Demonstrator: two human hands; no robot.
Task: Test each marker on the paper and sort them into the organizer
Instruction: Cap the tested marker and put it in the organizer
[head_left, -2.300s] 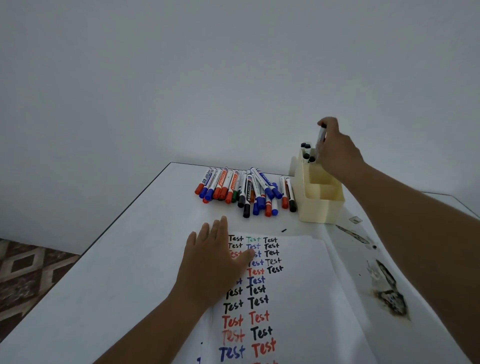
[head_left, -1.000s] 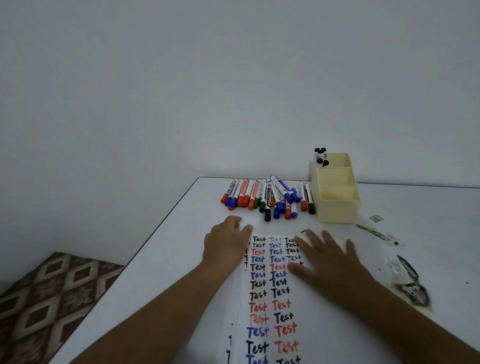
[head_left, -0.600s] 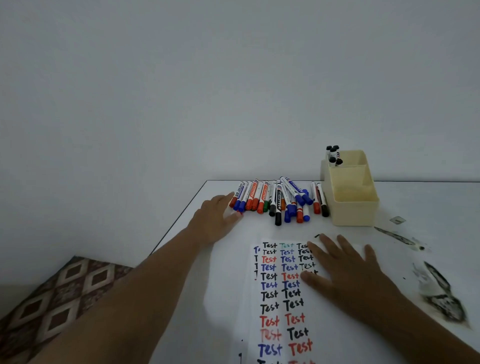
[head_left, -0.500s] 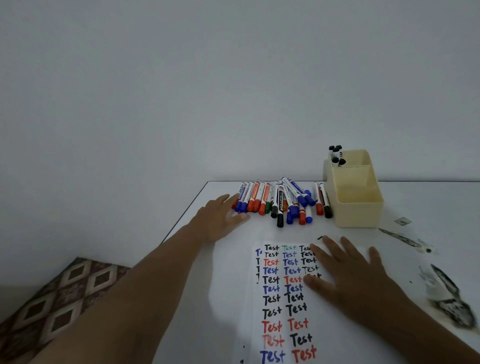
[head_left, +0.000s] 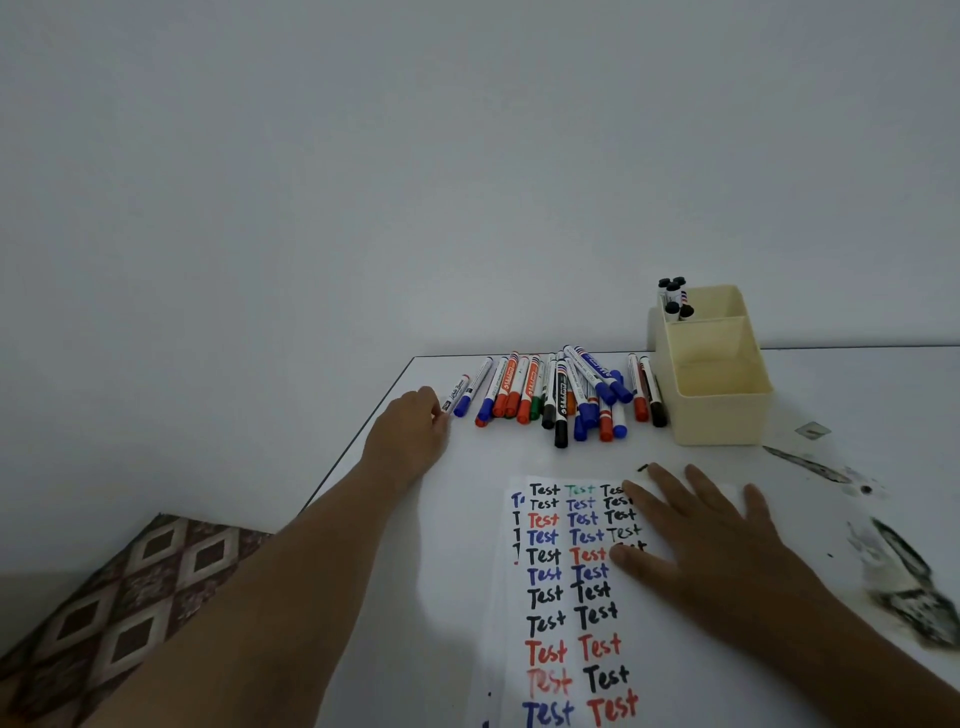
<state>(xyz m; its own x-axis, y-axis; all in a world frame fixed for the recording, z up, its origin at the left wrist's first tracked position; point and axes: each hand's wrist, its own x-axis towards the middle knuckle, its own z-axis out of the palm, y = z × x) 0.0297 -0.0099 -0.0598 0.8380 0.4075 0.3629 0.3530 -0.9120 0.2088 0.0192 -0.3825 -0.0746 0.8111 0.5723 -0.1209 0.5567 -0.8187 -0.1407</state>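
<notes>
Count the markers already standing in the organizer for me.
5 black-capped markers, all bunched in the left corner of the cream organizer's back compartment; their caps overlap, so another may be hidden.

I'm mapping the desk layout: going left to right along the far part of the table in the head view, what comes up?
left hand → blue-capped marker → marker pile → cream organizer

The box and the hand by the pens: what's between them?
In the head view, the row of markers lies between the organizer and the left hand.
</notes>
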